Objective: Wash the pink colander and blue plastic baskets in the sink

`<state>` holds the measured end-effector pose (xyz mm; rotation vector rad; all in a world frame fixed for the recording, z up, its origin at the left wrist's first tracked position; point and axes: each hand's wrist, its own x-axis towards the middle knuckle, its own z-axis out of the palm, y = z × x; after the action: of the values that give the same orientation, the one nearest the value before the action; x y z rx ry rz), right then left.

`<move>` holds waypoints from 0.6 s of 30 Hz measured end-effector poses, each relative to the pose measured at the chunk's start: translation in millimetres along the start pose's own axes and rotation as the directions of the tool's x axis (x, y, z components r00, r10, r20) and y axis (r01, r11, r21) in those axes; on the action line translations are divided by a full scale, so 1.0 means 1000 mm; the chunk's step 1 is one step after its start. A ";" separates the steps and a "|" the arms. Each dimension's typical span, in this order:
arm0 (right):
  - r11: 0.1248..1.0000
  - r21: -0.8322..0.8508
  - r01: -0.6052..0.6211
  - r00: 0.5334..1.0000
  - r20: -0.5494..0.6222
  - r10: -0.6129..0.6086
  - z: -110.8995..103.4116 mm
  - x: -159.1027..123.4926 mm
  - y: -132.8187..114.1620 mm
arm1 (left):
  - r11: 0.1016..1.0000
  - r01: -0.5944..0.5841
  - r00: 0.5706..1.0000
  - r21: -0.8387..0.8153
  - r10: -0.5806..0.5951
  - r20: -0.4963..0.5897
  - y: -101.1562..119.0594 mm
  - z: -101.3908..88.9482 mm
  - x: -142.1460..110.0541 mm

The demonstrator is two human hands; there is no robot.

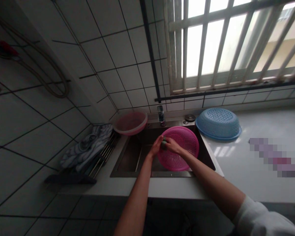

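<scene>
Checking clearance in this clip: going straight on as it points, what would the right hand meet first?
The small green item that the right hand seems to hold; just beyond it, probably the left hand, though depth is unclear.

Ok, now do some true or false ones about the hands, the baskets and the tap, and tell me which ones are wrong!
1. The left hand and right hand hold a green thing. True.
2. The blue basket is to the right of the sink. True.
3. The blue basket is right way up. False: it lies upside down on the counter.
4. The hands are over the blue basket. False: they are at the left edge of the pink basket.
5. The tap is behind the sink. True.
6. The tap is to the right of the blue basket. False: it is to the left.
</scene>
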<state>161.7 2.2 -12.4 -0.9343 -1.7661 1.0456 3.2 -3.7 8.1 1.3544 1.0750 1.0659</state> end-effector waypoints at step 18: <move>0.995 0.102 -0.020 0.998 0.058 0.014 0.004 -0.006 -0.006 | 0.993 0.055 0.998 -0.101 -0.051 0.035 0.005 -0.001 -0.002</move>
<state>158.7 -6.2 -9.3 -0.8650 -1.7370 1.1731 2.3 -5.8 12.8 1.2516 1.0142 1.0423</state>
